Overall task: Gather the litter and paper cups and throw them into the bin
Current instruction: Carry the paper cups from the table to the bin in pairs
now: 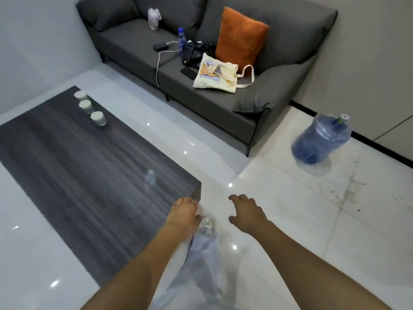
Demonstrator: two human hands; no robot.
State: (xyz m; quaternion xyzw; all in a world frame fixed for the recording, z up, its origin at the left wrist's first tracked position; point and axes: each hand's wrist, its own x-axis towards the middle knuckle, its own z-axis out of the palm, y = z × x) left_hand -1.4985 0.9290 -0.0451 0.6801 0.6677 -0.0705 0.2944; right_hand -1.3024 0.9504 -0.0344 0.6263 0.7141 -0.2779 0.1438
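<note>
Three pale paper cups [89,107] stand in a row at the far left edge of a dark wood-grain coffee table [78,175]. My left hand [183,212] hovers at the table's near right corner, fingers relaxed, holding nothing. My right hand [245,214] is out over the floor to the right of that corner, fingers loosely spread and empty. No bin shows in this view.
A grey sofa [201,97] behind the table carries a white plastic bag [153,18], a water bottle [181,39], a tote bag [215,73], an orange cushion [240,39] and small items. A large blue water jug [321,139] stands on the glossy white floor at right.
</note>
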